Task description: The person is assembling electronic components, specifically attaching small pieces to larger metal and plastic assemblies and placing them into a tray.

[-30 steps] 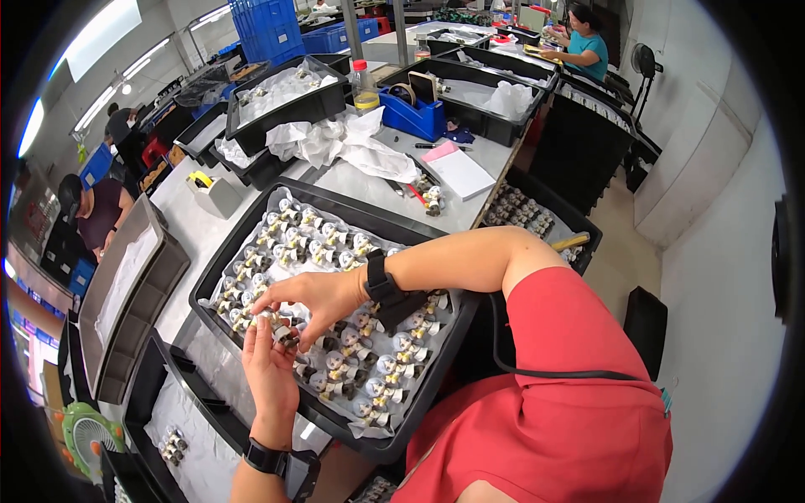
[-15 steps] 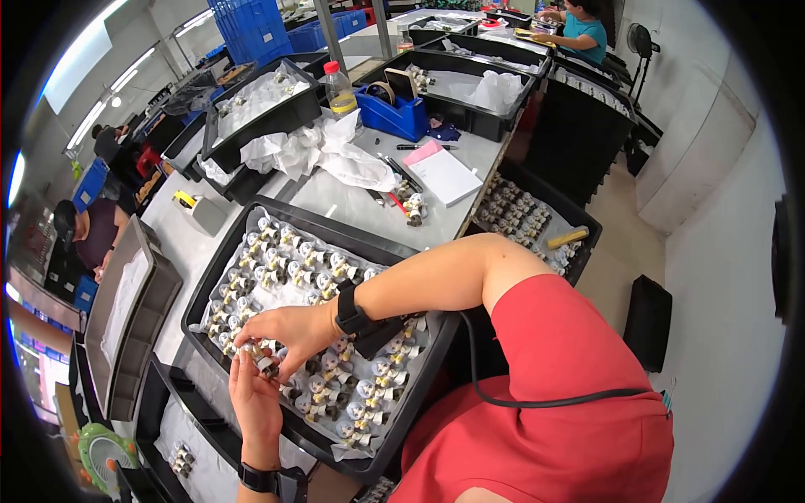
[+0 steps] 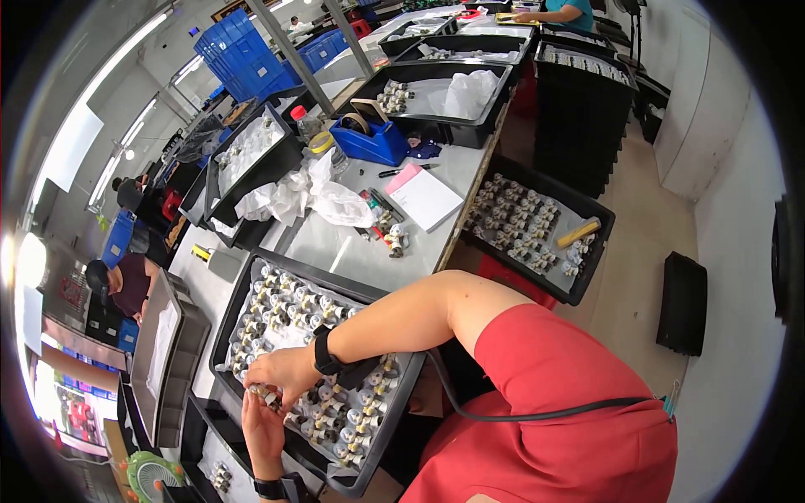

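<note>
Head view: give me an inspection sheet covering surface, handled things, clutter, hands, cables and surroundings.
Surface: grey worktable, partly covered.
Handled things: one small figurine held above a black tray; many pale-haired figurines lie in it on white lining.
Clutter: crumpled white tissue, notepad, blue tape dispenser, red-capped clear bottle.
Hands: left hand and right hand both on the figurine, fingers mostly hiding it.
Cables: black cable loops below the right arm and across the red clothing.
Surroundings: stacked blue crates, green fan, co-worker in teal top at the far end.
</note>
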A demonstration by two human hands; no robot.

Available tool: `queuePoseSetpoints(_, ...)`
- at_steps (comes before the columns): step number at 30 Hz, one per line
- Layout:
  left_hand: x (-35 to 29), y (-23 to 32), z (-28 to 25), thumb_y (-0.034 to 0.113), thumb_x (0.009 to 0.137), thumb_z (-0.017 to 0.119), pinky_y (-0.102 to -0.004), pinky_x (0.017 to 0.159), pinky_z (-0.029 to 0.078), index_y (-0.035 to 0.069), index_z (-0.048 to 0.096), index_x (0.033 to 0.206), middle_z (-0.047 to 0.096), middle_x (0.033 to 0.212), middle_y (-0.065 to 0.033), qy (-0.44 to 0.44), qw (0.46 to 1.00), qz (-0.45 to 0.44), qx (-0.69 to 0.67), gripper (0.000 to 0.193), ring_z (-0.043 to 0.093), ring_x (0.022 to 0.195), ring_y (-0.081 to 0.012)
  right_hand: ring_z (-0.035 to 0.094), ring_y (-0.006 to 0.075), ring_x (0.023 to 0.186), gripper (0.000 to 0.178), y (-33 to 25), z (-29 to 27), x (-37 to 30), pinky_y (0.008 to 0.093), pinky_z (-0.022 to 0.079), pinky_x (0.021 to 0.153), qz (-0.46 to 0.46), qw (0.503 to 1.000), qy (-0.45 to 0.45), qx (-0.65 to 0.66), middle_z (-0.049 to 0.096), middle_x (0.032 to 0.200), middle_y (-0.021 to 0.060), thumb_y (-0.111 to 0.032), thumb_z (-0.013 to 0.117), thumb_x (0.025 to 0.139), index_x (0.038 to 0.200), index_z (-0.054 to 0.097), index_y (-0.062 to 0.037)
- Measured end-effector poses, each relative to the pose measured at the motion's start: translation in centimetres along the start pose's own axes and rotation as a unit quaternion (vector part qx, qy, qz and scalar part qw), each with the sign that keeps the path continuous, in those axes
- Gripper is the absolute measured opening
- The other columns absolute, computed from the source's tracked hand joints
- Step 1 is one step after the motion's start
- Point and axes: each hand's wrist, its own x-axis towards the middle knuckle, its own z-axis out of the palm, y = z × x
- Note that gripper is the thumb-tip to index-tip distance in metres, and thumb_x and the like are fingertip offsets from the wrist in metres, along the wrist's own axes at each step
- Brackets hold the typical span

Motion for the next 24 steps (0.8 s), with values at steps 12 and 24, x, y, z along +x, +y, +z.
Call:
queuePoseSetpoints(12,0.0,0.4,0.2,0.023,0.095,0.044,-0.0312,0.076,0.049,0.008,0.043,0.121,0.056,0.108,-0.0053,0.001,1.0,0.004,-0.002,0.03,0.058,0.093,-0.0168,0.058,0.0279,0.084,0.072,0.7,0.3,0.2,0.0361,0.046,0.076,0.033,0.999,-0.031,0.03,0.058,0.09,0.0123,-0.023,0.084,0.049,0.11,0.051,0.0006)
queuePoseSetpoints(24,-1.6,0.1,-1.5,0.019,0.093,0.047,-0.0328,0.08,0.048,0.005,0.04,0.125,0.056,0.11,-0.0079,0.014,0.998,0.009,-0.053,0.036,0.058,0.096,-0.0193,0.053,0.0277,0.096,0.068,-1.9,0.1,1.3,0.0355,0.044,0.083,0.081,0.985,-0.093,0.119,0.054,0.101,0.0128,-0.009,0.077,0.058,0.118,0.046,-0.0025)
